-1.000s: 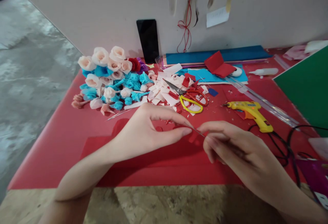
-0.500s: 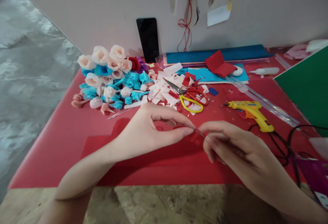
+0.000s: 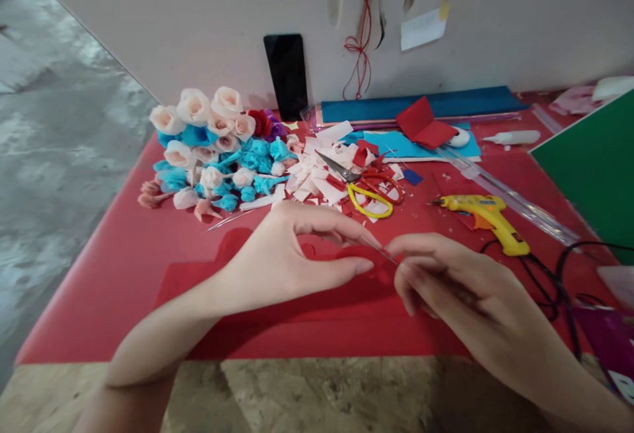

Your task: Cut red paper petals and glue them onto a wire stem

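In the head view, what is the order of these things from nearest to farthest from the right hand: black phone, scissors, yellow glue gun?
From the right hand:
1. Yellow glue gun: just beyond the hand, on the table.
2. Scissors: farther left, on paper scraps.
3. Black phone: far left, upright against the wall.

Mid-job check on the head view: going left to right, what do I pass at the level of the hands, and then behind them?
Hand level: left hand, thin rod, right hand, purple item.
Behind: cream flowers, black phone, scissors, yellow glue gun, green board.
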{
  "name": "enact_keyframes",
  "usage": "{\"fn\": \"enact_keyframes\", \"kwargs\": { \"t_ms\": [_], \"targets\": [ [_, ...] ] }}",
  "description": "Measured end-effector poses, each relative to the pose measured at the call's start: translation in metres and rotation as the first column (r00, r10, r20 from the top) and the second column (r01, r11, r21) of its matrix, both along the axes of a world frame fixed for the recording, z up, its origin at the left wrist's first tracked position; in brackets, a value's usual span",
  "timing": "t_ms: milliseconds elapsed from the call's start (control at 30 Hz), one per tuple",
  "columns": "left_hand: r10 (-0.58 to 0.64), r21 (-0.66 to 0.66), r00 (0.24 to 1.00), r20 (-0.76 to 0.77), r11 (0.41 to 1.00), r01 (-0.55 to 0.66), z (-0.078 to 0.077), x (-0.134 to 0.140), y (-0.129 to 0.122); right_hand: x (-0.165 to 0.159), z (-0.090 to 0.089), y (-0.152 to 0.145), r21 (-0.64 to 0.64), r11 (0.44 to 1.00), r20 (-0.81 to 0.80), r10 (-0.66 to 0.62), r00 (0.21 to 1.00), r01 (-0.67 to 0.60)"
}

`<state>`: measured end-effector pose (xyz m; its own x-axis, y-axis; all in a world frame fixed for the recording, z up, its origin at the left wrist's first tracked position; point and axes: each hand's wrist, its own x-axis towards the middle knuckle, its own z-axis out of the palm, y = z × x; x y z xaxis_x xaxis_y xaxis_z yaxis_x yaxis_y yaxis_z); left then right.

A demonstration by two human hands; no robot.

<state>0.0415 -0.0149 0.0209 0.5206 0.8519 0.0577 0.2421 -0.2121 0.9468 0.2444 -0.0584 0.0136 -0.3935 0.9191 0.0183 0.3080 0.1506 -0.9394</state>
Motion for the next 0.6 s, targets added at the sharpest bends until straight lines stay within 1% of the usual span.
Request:
{"fn": "enact_keyframes", "kwargs": {
  "t_ms": [300,500,600],
  "targets": [
    [-0.014,-0.018,0.999,0.036,1.0,0.015,-0.0011,0.0011,0.001,-0.0001,-0.0003,-0.0008,0.006,1.0,0.008,-0.001,1.0,0.001],
    [0.005,-0.02,1.0,0.019,1.0,-0.005,0.0011,0.0022,0.0017,0.0015,-0.0005,-0.0013,-0.003,1.0,0.013,0.022,1.0,-0.022],
    [0.013,-0.014,1.0,0.014,1.0,-0.013,0.0024,0.0022,0.0018,0.0015,-0.0002,-0.002,-0.004,1.0,0.013,0.01,1.0,-0.01]
  ]
}}
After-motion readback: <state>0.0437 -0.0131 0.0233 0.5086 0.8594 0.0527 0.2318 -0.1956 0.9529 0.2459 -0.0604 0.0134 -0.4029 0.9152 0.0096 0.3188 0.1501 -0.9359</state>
